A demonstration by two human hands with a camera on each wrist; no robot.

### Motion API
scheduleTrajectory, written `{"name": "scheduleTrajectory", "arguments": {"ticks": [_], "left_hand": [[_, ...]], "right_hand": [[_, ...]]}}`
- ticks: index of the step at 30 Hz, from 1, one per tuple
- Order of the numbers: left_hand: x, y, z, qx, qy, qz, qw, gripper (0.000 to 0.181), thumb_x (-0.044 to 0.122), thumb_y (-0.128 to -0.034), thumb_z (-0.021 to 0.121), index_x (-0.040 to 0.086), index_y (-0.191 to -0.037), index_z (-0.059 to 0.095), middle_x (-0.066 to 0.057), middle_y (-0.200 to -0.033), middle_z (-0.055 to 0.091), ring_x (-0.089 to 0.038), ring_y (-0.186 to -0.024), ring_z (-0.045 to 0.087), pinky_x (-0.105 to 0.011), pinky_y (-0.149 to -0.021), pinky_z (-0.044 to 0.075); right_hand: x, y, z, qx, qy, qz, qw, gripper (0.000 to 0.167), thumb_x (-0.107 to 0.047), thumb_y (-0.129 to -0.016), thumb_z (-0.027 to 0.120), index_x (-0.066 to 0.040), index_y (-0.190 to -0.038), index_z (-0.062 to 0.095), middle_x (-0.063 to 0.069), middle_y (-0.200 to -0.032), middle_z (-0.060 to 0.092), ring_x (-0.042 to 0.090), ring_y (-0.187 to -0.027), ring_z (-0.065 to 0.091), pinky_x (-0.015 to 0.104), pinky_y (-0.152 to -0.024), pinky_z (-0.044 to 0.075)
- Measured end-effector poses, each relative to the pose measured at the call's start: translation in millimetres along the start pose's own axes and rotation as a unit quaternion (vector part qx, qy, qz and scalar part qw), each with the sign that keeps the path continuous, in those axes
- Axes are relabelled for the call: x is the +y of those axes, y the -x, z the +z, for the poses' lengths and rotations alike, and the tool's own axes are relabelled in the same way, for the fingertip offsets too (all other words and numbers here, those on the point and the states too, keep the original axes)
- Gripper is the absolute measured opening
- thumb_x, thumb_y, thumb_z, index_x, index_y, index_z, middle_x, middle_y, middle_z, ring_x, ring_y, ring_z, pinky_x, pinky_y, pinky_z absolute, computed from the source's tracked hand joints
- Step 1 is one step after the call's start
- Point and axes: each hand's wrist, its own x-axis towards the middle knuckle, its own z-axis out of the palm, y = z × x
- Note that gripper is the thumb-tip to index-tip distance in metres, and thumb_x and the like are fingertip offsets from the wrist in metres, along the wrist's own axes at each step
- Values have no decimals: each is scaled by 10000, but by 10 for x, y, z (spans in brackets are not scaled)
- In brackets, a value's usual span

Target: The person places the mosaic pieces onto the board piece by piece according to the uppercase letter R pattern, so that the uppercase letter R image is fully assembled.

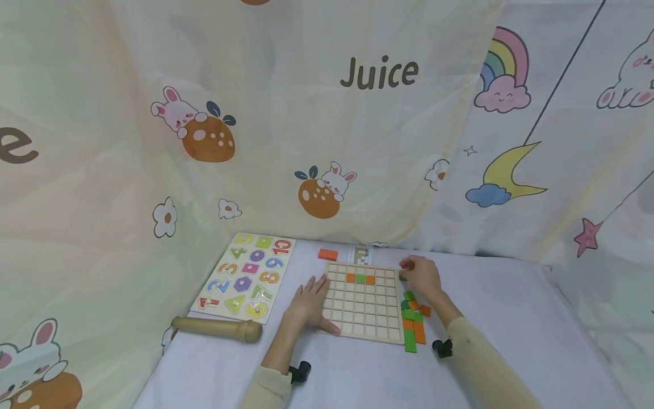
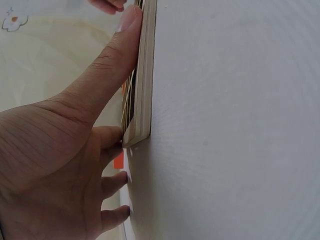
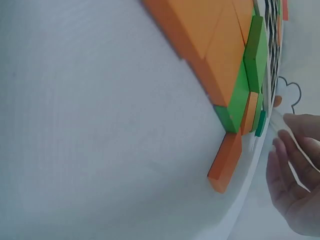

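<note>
My left hand is spread over the left edge of a wooden grid board, its thumb at the near left corner. In the left wrist view that thumb lies along the board's side. Orange and green squares, among them a green one, sit in an upper row. At the board's far right corner is my right hand, fingers loosely bent, just above a dark green piece. The right wrist view shows the right hand with no piece visible in its fingers.
Several orange and green pieces lie along the board's right side. An orange block and a small patterned card are behind it. To the left are a number puzzle and a gold-coloured cylinder. Printed cloth hangs behind.
</note>
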Motion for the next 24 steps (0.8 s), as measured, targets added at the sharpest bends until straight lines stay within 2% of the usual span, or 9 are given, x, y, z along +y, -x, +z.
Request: {"name": "scheduleTrajectory", "arguments": {"ticks": [5,9,14,24], "left_hand": [[-14,12,8,69,15,49,10000,1400,690,-577,925,56,-1647,282,-116,-1735,201,-400,-1589,167,-619,-1261,209],[-22,6,19,66,-3,77,9999,1407,712,-572,912,62,-1648,282,-110,-1737,197,-399,-1589,169,-618,-1260,215],[-21,-5,21,36,-149,88,9998,1412,730,-577,898,69,-1654,266,-102,-1741,180,-399,-1590,164,-617,-1260,216],[-6,8,15,65,-100,20,9999,1409,718,-564,912,62,-1646,290,-111,-1736,201,-401,-1588,172,-617,-1259,219]], "right_hand": [[31,5,0,-360,182,321,9987,256,-150,-905,807,-31,-1125,753,110,-1022,757,288,-947,694,472,-833,569],[96,-6,38,-499,232,405,9977,246,-164,-904,815,-45,-1110,753,88,-1010,767,272,-942,707,460,-836,574],[128,-13,59,-386,191,396,9983,249,-146,-880,831,-49,-1097,759,74,-976,769,260,-905,710,465,-812,575],[97,-12,3,-239,10,503,9984,279,-139,-863,854,-43,-1110,767,64,-929,773,264,-883,708,468,-813,555]]}}
